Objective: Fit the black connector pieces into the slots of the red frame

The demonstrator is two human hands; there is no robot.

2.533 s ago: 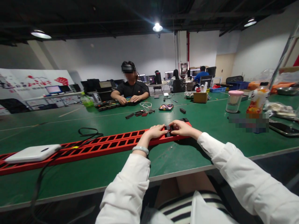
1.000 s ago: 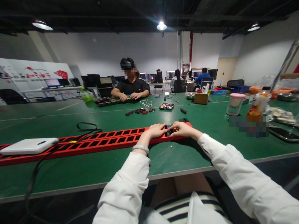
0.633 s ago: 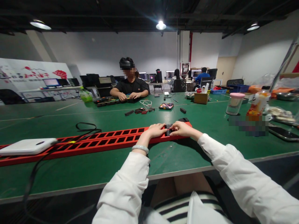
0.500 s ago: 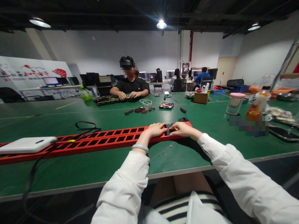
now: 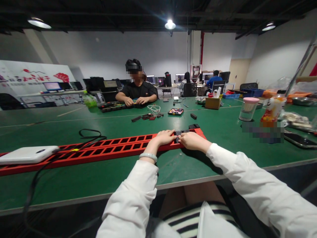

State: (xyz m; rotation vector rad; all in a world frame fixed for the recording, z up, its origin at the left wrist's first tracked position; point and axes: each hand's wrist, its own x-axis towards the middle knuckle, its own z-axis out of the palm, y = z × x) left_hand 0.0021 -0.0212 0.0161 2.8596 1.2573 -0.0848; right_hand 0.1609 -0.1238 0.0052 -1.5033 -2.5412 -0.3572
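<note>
A long red slotted frame (image 5: 138,149) lies across the table, with two rows of square openings. My left hand (image 5: 161,138) is closed over its right part, fingertips touching small black blocks (image 5: 178,133) set in the frame. From the right, my right hand (image 5: 194,141) pinches at one of these black blocks, with thumb and forefinger close to my left fingertips. My fingers partly hide the piece. Just behind the frame's right end sits another black block (image 5: 194,126).
A white power bank (image 5: 29,155) with a black cable (image 5: 92,134) rests on the frame's left part. Loose dark pieces (image 5: 148,116) lie farther back on the green table (image 5: 119,124). Opposite sits a person (image 5: 138,91). A lidded cup (image 5: 247,110) and a phone (image 5: 300,140) stand right.
My right hand has shifted slightly left and nearer to me, so more of the black blocks and the frame's right end show. My left hand stays in place.
</note>
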